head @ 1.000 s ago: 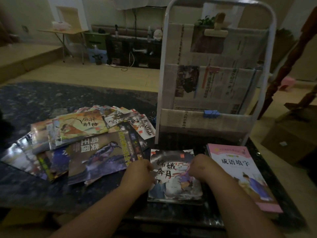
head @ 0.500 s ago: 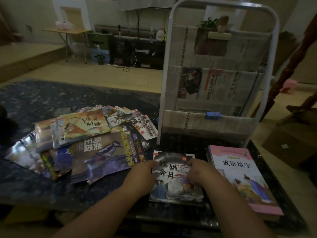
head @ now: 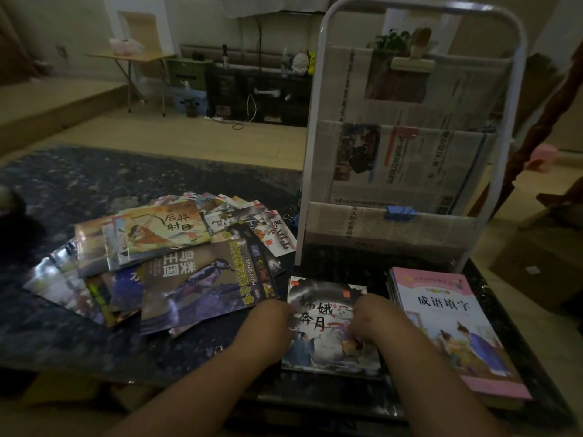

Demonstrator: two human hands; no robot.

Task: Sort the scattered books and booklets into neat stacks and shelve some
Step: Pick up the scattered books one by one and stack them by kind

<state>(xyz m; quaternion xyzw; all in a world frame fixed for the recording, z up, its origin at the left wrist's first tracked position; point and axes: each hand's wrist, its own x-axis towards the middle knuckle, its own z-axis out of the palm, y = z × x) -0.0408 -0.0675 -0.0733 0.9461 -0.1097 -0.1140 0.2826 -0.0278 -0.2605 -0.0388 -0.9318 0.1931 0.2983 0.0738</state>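
A small dark booklet (head: 328, 351) with a moon picture lies flat on the dark marble table (head: 79, 342), in front of me. My left hand (head: 268, 323) grips its left edge with curled fingers. My right hand (head: 375, 320) grips its right side, fingers curled onto the cover. To the right lies a neat stack topped by a pink book (head: 454, 329). A loose fan of scattered books and booklets (head: 164, 263) covers the table to the left. A white metal rack (head: 407, 146) lined with newspaper stands behind the booklet.
A blue binder clip (head: 400, 212) sits on the rack's lower pocket, a beige clip (head: 413, 63) on its top one. A cardboard box (head: 536, 266) stands on the floor at the right. Beyond the table are a wooden floor, a folding table (head: 132, 58) and a dark cabinet (head: 252, 89).
Both hands have stayed on the dark booklet and shifted a little toward me along its sides. The view has drifted slightly. The piles have not moved.
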